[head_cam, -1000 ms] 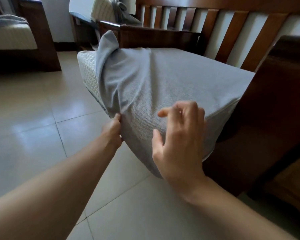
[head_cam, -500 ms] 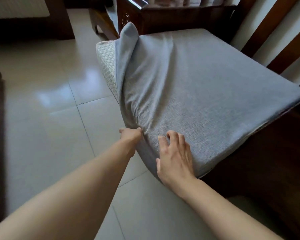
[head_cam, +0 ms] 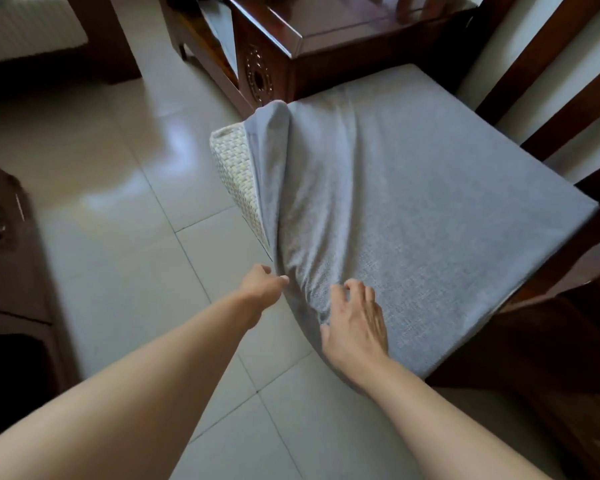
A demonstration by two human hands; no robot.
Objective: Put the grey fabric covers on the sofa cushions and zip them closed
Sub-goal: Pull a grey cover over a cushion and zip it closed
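- Soft daylight comes from the upper left and makes white glare on the floor (head_cam: 125, 174).
- The furniture (head_cam: 534, 358) on the right stays dark.
- Edges bend strongly; the whole picture is slightly blurred.

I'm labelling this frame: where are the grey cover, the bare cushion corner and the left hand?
grey cover (head_cam: 413, 209), head view, on its flat top.
bare cushion corner (head_cam: 231, 161), head view, on the white woven side.
left hand (head_cam: 262, 284), head view, on its back.
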